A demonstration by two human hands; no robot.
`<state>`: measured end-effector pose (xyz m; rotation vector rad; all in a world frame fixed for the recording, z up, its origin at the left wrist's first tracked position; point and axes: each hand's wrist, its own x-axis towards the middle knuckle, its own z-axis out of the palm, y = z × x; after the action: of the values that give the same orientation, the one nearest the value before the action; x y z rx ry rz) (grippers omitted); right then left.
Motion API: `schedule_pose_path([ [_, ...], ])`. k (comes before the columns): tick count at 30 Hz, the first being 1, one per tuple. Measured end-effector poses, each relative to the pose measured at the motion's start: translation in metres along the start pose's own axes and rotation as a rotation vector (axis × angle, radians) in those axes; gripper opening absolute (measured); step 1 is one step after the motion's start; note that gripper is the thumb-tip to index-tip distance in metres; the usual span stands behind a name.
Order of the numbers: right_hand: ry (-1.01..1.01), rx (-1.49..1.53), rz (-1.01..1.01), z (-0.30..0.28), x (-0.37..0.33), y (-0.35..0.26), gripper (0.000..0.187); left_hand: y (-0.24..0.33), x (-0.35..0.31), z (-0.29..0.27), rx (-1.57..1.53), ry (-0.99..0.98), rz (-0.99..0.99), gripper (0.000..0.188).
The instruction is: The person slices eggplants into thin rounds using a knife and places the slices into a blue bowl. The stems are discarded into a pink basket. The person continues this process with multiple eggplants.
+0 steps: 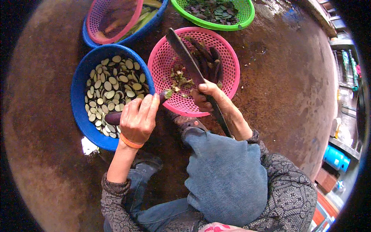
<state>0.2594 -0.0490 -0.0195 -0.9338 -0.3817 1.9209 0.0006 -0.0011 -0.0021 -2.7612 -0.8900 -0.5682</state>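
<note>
A bent knee (226,174) in blue denim fills the lower middle, closest of all, with patterned grey sleeves either side of it. Just above the knee sits the pink basket (181,106), and everything else is best placed from that.

The right hand (208,96) hangs over the basket's near rim, closed around the handle of a long dark knife (189,63). The blade runs up and left across the basket's open middle, its tip reaching the far rim. Under the blade lie green trimmings; a few whole dark eggplants (210,60) rest in the basket's far right part.

The left hand (137,118), with an orange band at the wrist, is just left of the basket, fingers curled around a purple eggplant (114,118). Its green stem end pokes out at the fingertips, right at the basket's left rim; its other end lies over the blue bowl (79,104).

That bowl touches the basket's left side and is packed with pale slices (112,87). Beyond it, up and left of the basket, a second pink basket (92,15) nests in another blue bowl. A green basket (247,15) of dark leaves stands just past the pink basket's far rim.

To the basket's right the brown, rusty floor (286,81) runs open out to a wall edge. Left of the blue bowl it is bare too.
</note>
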Motion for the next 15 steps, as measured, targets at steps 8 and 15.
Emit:
schedule_pose_path([
  [8, -0.191, -0.257, 0.206, 0.016, -0.002, 0.009, 0.098, 0.006, 0.012, 0.008, 0.089, -0.069, 0.029, 0.026],
  [15, -0.156, -0.198, 0.078, 0.005, 0.004, 0.020, 0.078, 0.012, 0.009, 0.004, 0.007, -0.053, 0.073, 0.027],
])
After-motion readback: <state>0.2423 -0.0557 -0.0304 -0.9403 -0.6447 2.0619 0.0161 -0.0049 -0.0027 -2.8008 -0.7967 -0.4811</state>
